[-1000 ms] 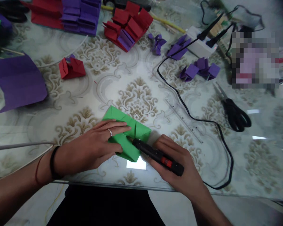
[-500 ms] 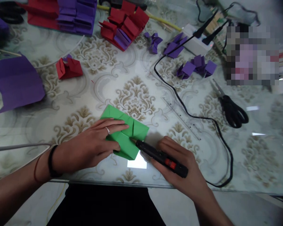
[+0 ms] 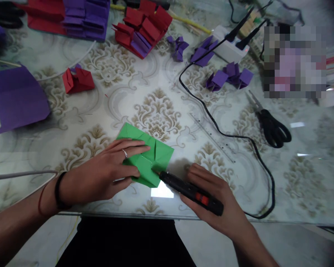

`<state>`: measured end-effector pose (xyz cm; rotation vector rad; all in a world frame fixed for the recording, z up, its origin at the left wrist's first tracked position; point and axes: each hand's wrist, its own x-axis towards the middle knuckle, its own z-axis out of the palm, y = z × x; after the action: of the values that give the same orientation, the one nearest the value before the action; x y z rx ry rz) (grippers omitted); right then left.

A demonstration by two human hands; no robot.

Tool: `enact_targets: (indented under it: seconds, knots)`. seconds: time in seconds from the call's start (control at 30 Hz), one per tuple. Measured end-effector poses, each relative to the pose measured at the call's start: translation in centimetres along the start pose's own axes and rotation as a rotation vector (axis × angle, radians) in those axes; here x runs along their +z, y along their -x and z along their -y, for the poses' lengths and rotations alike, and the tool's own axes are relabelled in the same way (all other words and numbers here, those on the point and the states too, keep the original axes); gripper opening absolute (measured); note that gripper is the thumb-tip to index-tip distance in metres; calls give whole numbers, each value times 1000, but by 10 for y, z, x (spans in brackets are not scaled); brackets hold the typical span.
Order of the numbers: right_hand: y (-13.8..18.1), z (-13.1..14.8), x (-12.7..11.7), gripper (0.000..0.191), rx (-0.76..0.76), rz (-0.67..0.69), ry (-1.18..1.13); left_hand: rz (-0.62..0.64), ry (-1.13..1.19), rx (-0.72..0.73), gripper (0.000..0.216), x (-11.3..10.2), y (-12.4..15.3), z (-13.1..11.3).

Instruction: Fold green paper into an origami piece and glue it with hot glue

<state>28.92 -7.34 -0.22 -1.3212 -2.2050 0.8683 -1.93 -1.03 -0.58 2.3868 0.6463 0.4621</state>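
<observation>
A folded green paper piece lies near the table's front edge. My left hand rests on its left part, fingers stretched out over the folds and pressing it down. In my right hand is a black hot glue gun with a red patch, gripped with the fingers wrapped round it. Its nozzle points left and is at the paper's lower right part. A thin shiny line runs across the paper near the nozzle.
A black cord loops across the right side from a white power strip. Scissors and a clear ruler lie nearby. Purple folded pieces, red folded pieces and a purple sheet lie farther back.
The glue gun's nozzle has shifted down along the green paper, towards its lower edge, and a thin shiny line shows behind it. My left hand stays on the paper.
</observation>
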Motion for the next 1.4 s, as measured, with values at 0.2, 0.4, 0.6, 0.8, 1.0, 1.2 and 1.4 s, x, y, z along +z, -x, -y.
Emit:
enact_targets:
  seconds: [0.2,0.4,0.6,0.8,1.0,1.2,1.4]
  knots:
    - [5,1,-2,16,-22,26,5,-11,4,-9,23,-2,0,-1]
    - [10,-1,-3,14,-53,47,8,11,-18,-13,21,-1,0,-1]
    - [10,3,-5,14,-60,37,-28,-3,-22,0,20,0,2,0]
    - [8,5,-7,11,-32,50,-72,62,40,8,34,-3,7,0]
    - [8,6,-7,15,-64,33,-54,97,36,-24,30,-3,7,-3]
    - [11,7,-5,3,-87,26,-12,80,26,-38,32,-3,6,-4]
    - [7,13,-5,9,-90,-3,-2,76,19,-42,28,-3,5,-5]
